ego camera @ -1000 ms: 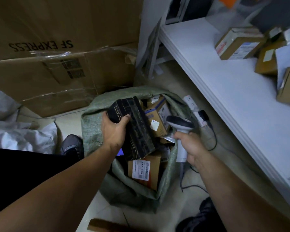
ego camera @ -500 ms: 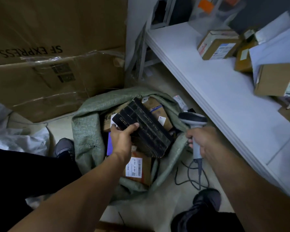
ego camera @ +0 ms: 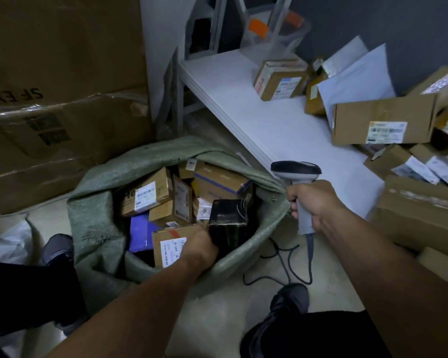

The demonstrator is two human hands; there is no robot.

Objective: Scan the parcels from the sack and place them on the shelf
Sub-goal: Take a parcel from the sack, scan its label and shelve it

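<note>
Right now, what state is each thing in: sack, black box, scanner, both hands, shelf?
green sack, open, holding parcels.
black box, on end in the sack, held.
left hand, grips the black box.
barcode scanner, upright beside the sack's rim.
right hand, grips the scanner's handle.
white shelf, cardboard parcels lying on it.

Left hand [ego camera: 199, 245] turned black box [ego camera: 228, 218] upright, lowered into sack [ego camera: 96, 215] right side.

Bare forearms [ego camera: 145, 298], black trousers [ego camera: 23, 290], dark grey shoes [ego camera: 291, 302] (soft, rounded toes)
</note>
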